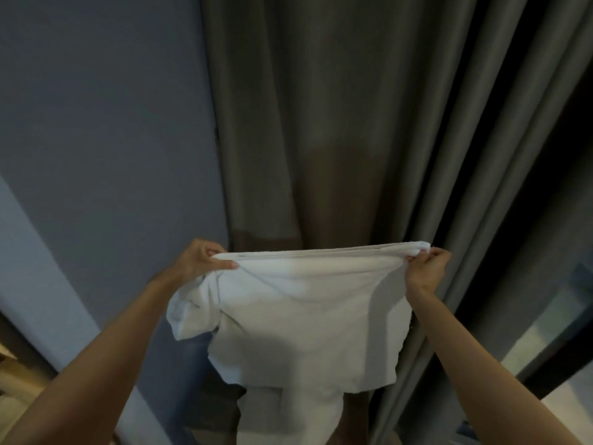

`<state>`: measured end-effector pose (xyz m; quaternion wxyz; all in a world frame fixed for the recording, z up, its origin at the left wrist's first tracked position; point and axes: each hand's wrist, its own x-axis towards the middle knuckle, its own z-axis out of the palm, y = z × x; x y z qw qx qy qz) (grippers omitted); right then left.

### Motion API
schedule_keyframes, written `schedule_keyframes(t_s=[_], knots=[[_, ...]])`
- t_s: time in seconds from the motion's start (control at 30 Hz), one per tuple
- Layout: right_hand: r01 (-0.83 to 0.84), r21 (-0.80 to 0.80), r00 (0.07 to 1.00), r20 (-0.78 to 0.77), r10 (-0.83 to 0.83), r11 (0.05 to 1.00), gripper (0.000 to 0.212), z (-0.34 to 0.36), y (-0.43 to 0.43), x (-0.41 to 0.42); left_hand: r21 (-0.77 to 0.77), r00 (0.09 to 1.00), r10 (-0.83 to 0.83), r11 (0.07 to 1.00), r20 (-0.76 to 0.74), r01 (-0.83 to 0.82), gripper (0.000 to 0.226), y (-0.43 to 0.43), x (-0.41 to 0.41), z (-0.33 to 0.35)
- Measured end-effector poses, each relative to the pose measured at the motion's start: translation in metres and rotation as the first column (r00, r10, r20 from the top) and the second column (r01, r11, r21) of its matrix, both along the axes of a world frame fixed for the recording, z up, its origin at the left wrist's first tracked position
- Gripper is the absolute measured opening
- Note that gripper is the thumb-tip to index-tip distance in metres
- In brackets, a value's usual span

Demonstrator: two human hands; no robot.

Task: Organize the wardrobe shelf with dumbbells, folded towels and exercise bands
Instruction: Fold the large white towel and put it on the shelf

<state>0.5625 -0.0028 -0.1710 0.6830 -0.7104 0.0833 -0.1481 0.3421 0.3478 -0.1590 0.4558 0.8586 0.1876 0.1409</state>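
From the head view, you have the white towel [305,316] lifted in the air in front of the grey curtain [321,123], with the blue-grey wall [96,123] to the left and a window [545,332] low on the right. Your left hand [205,258] pinches one end of the towel's top edge and your right hand [426,268] pinches the other, so the edge runs nearly straight between them. That edge looks doubled over, which suggests you are part-way through a fold. The layers do not match yet. The cloth bunches into a loose flap just below your left hand, and a narrower strip hangs lower than the rest in the middle. Before you fold again, hold the top edge taut and level and give it a light shake so the flap drops flat. Check that both hands grip every layer, not only the front one. Then bring your hands together so corner meets corner, or lay the towel on a surface to square it. The wardrobe shelf, dumbbells and exercise bands are out of view, so you will need to turn towards the shelf once the towel is compact.
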Motion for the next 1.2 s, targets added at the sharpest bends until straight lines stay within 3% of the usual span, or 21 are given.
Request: schedule_keyframes(t_s=[0.2, 0.33, 0.47, 0.63, 0.77, 0.9, 0.97, 1.1, 1.2], knots=[[-0.002, 0.001, 0.998, -0.057, 0.002, 1.0, 0.018, -0.016, -0.005, 0.005, -0.113, 0.997, 0.015, 0.994, 0.072, -0.007, 0.013, -0.014, 0.002, -0.011], [-0.024, -0.124, 0.999, -0.04, 0.019, 0.992, 0.034, -0.029, -0.008, 0.003, 0.03, 0.982, 0.131, 0.99, 0.135, -0.136, 0.018, -0.03, 0.021, -0.012], [-0.03, -0.228, 0.998, -0.055, 0.018, 0.973, 0.029, -0.041, -0.011, 0.004, 0.13, 0.97, 0.174, 0.972, 0.168, -0.196, 0.023, -0.038, 0.028, -0.014], [-0.211, -0.367, 0.976, -0.126, 0.177, 0.906, 0.03, -0.051, -0.022, 0.008, 0.327, 0.971, 0.1, 0.93, 0.216, -0.169, 0.022, -0.052, 0.039, -0.01], [-0.486, -0.539, 0.843, -0.082, 0.531, 0.688, 0.047, -0.042, -0.005, -0.018, 0.503, 0.978, -0.052, 0.862, 0.203, -0.059, 0.023, -0.08, 0.045, 0.001], [-0.751, -0.434, 0.57, -0.044, 0.82, 0.498, 0.062, -0.025, 0.046, -0.061, 0.616, 0.974, -0.198, 0.783, 0.114, 0.087, 0.022, -0.113, 0.052, 0.012], [-0.751, -0.468, 0.544, -0.04, 0.838, 0.466, 0.06, -0.021, 0.064, -0.07, 0.665, 0.969, -0.239, 0.734, 0.058, 0.141, 0.023, -0.124, 0.051, 0.017], [-0.728, -0.521, 0.534, -0.024, 0.845, 0.446, 0.027, -0.018, 0.07, -0.07, 0.705, 0.964, -0.267, 0.685, 0.009, 0.183, 0.02, -0.127, 0.041, 0.02], [-0.649, -0.617, 0.55, 0.022, 0.835, 0.444, 0.019, -0.019, 0.07, -0.073, 0.697, 0.966, -0.259, 0.693, 0.001, 0.185, 0.021, -0.124, 0.037, 0.019]])
